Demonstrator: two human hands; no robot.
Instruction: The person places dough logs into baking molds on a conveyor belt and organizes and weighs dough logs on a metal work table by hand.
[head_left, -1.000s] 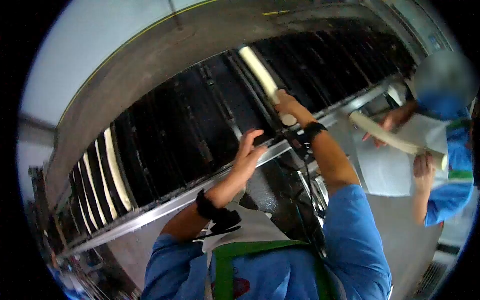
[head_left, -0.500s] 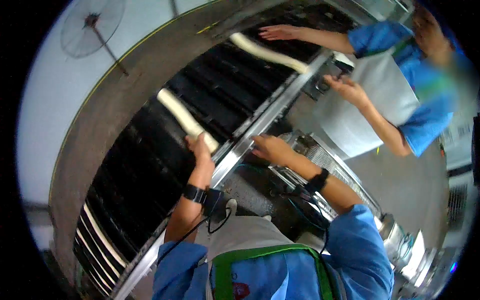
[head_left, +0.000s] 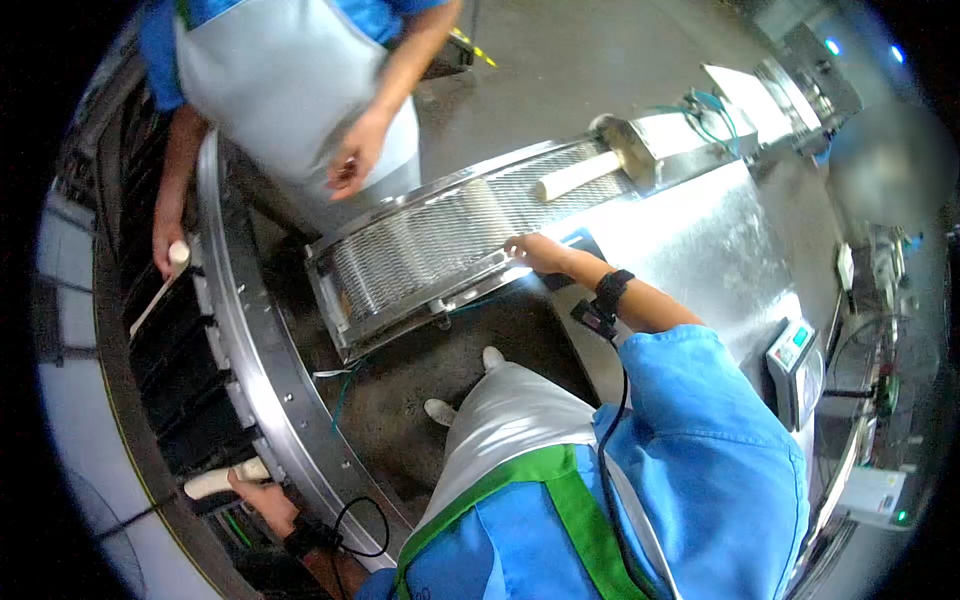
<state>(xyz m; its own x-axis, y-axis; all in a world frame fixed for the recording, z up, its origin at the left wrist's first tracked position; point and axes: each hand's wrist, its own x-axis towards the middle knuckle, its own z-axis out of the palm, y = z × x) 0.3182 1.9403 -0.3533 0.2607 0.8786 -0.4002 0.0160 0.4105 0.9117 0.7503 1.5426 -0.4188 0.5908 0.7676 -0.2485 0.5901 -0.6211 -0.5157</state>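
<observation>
At the lower left, my left hand [head_left: 268, 506] holds the near end of a pale dough strip [head_left: 222, 480] lying on the black slatted conveyor [head_left: 185, 385]. The fingers are partly hidden by the dough. My right hand [head_left: 541, 254] is beside the side rail of a metal mesh conveyor [head_left: 425, 243], fingers loosely bent and apart, nothing visible in them. A thick dough roll [head_left: 580, 177] lies on that mesh, its far end at the outlet of a metal machine [head_left: 665, 150].
A co-worker in a grey-white apron [head_left: 285, 85] stands across from me, one hand at another dough strip [head_left: 160, 285]. A curved metal rail [head_left: 240, 320] edges the black conveyor. A steel table [head_left: 690, 260] with a digital scale [head_left: 795, 375] stands at the right.
My view has swung right, bringing the mesh conveyor, dough roll and scale into sight. My right hand has moved from near the black conveyor's rail to the mesh conveyor's edge. My left stays at dough.
</observation>
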